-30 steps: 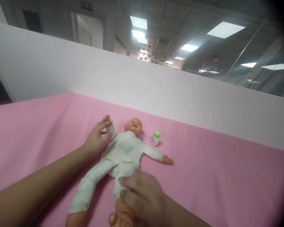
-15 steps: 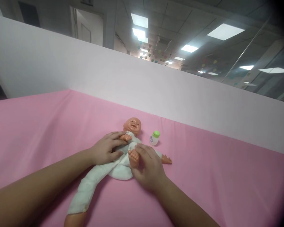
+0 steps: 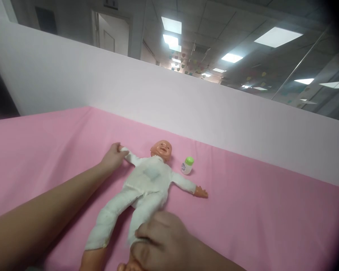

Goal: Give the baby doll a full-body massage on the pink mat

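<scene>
A baby doll with a white cloth body lies on its back on the pink sheet, its head toward the far wall. My left hand is closed around the doll's hand and cuff on the left, holding that arm stretched outward. My right hand, slightly blurred, grips the lower part of the doll's leg nearer the right, just above the foot. The doll's other arm lies spread out to the right. Beside its head stands a small clear bottle with a green cap.
A white wall panel runs along the far side of the sheet. Above it are glass, ceiling lights and small hanging hearts. An open doorway shows at the back left.
The doll's left-side arm has swung from its chest out to the left with my left hand. Its bent leg has come down straight toward me with my right hand.
</scene>
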Demonstrator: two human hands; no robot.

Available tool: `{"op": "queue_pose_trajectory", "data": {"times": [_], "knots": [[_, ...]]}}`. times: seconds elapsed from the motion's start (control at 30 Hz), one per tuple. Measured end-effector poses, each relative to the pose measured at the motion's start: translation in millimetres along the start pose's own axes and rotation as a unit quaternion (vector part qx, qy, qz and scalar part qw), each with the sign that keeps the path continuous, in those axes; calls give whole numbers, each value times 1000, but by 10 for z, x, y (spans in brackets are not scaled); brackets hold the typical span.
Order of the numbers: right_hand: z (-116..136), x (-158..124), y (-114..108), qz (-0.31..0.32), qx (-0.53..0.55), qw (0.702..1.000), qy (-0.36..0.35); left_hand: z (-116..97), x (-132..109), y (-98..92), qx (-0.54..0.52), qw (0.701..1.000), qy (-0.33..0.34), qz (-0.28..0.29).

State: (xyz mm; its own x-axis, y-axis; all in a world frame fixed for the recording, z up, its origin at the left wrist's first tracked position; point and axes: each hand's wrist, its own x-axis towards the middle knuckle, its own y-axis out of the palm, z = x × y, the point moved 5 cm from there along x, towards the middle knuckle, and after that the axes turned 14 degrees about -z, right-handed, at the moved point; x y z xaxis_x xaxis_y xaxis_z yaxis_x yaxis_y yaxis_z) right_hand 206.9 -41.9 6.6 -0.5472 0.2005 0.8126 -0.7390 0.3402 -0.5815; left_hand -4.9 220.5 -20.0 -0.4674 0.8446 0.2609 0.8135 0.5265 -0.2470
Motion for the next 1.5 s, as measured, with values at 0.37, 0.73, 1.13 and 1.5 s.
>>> {"op": "queue_pose_trajectory", "data": {"times": [0.37, 0.73, 1.13, 1.5], "knots": [[34, -70, 86, 21, -1, 1000, -8, -252, -274, 10, -39, 981, 172, 84], [-471, -23, -325, -172, -125, 967, 141, -663, -987, 145, 53, 812, 501, 294], [-583, -61, -265, -155, -162, 961, 164, -578, -814, 137, 29, 882, 410, 231], [-91, -41, -64, -106, -20, 987, 118, 215, 166, 41, -62, 991, -97, 67]]}}
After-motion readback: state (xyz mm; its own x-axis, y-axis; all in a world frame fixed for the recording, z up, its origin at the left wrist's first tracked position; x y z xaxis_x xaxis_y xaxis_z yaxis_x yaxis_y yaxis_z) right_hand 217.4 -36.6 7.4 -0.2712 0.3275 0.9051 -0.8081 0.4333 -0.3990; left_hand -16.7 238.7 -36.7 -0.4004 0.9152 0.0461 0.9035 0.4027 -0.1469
